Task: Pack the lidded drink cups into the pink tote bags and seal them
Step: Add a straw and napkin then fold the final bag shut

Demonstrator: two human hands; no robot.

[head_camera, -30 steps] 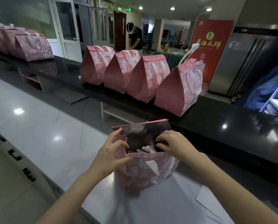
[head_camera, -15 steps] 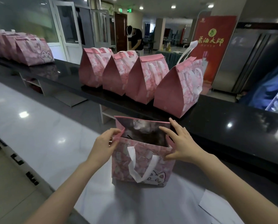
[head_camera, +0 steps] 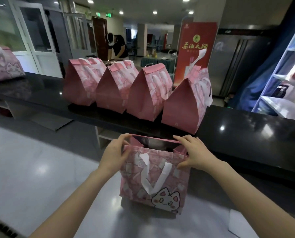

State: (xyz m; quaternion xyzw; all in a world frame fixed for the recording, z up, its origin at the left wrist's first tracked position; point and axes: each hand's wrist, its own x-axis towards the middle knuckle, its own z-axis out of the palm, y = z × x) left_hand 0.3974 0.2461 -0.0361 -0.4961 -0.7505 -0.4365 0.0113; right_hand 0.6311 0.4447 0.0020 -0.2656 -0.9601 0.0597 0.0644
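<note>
A pink tote bag (head_camera: 153,177) with a white handle and a cat print stands upright on the white counter (head_camera: 40,169) in front of me. Its mouth is open and the inside is dark; no cup shows. My left hand (head_camera: 113,154) pinches the bag's top left corner, thumb on the near panel. My right hand (head_camera: 193,152) grips the top right corner, fingers over the rim and thumb on the front. Several sealed pink bags (head_camera: 143,91) with folded tops stand in a row on the black ledge (head_camera: 246,134) behind.
More pink bags (head_camera: 4,66) sit at the far left of the ledge. A red banner (head_camera: 194,48) and a person (head_camera: 116,46) bent over stand in the room beyond. White shelving (head_camera: 284,83) rises at the right. A white sheet (head_camera: 242,224) lies at the counter's right.
The bag has gone from tilted and crumpled to upright and squared. Both hands have moved from inside its mouth to its top corners, which they now hold.
</note>
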